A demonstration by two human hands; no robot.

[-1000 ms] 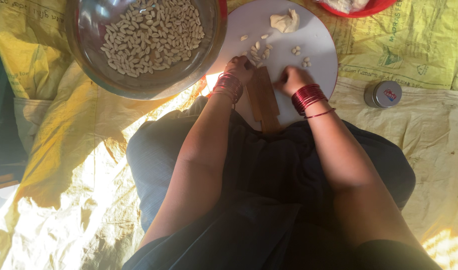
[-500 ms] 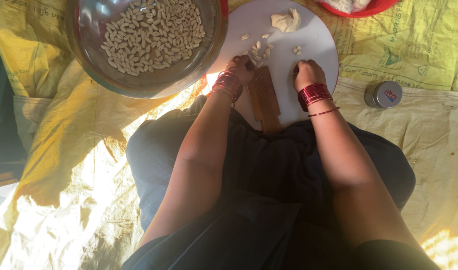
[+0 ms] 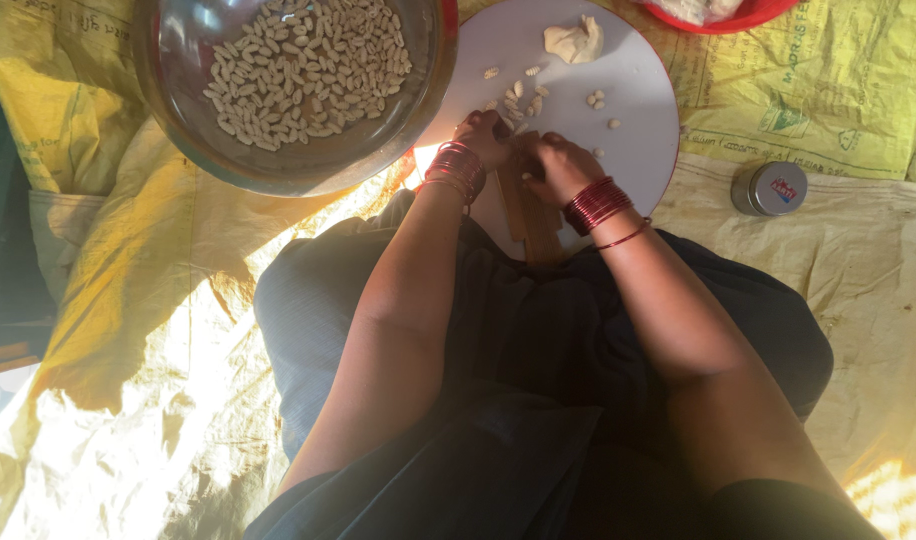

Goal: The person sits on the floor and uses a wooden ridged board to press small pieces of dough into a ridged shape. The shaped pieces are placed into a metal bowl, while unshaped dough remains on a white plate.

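From the head view, my left hand (image 3: 483,135) and right hand (image 3: 553,165) meet over the wooden board (image 3: 533,225) at the white plate's (image 3: 638,100) near edge; fingers curled, but I cannot tell what they pinch. Dough bits (image 3: 523,95) lie just beyond.

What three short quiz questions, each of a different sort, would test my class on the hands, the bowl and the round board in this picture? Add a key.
1. True or false: the metal bowl holding small shaped dough pieces sits on the person's left.
2. Which lies on the white round board? A) a knife B) a lump of dough C) a spoon
3. Fill in: both wrists wear red ____.

Key
1. True.
2. B; loose small pieces lie there too.
3. Bangles. The left hand and right hand meet over a wooden ridged strip at the board's near edge.
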